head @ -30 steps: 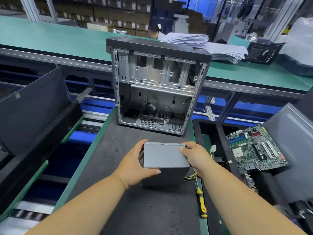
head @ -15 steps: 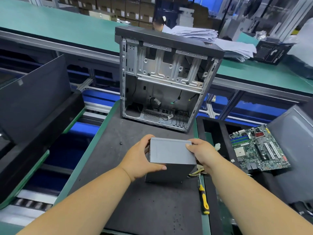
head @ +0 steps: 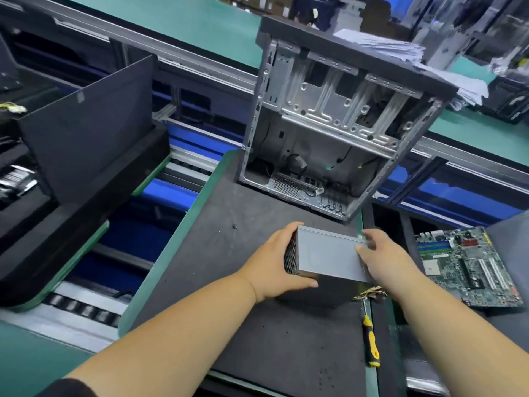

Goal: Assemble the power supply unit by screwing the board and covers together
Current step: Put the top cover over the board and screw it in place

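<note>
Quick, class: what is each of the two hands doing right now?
Left hand: closed on the grey power supply unit, gripping its mesh end.
Right hand: closed on the same unit, gripping its opposite end.

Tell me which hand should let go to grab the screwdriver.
Right. The right hand holds the power supply's right end, and the screwdriver lies just below it on the mat's right edge; the left hand's grip is farther away.

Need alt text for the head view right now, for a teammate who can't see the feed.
Both hands hold a grey metal power supply box above a dark work mat: the left hand grips its mesh end, the right hand its far end. An open computer case stands behind; a yellow-handled screwdriver and a green motherboard lie to the right.
</note>
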{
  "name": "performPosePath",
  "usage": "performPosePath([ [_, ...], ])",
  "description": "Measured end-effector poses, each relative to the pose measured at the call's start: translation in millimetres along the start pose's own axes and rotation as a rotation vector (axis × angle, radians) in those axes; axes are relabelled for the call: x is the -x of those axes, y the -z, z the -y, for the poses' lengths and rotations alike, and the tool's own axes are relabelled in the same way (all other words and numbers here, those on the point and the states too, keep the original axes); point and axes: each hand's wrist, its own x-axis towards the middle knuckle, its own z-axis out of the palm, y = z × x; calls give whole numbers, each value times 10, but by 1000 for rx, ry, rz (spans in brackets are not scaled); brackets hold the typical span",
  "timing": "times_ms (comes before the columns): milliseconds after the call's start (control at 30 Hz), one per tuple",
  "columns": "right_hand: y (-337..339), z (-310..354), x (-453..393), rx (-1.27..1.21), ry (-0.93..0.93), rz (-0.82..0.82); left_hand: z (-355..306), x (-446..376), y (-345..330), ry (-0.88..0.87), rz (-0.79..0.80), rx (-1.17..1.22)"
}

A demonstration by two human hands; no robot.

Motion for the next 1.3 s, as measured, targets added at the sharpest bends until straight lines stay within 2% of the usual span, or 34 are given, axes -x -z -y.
performPosePath([
  [67,15,142,116,169,228,-78,18,-8,24,0,22,-7],
  [167,3,326,272,250,480,154,46,-4,72,10,49,-5],
  [233,-28,375,301,386,558,219,78,-1,117,8,84,-33],
  [600,-42,364,165,405,541,185,214,98,284,88,146,-108],
  [867,448,453,166,93,493,134,301,128,449,211,123,-26],
  [1100,672,892,232,363,681,223,-356,1,632,-49,100,-26],
  [1233,547,1022,259,466,721,294,-608,27,680,-40,15,-214],
  [1300,476,1023,249,434,721,317,-618,59,687,-3,-30,-249],
])
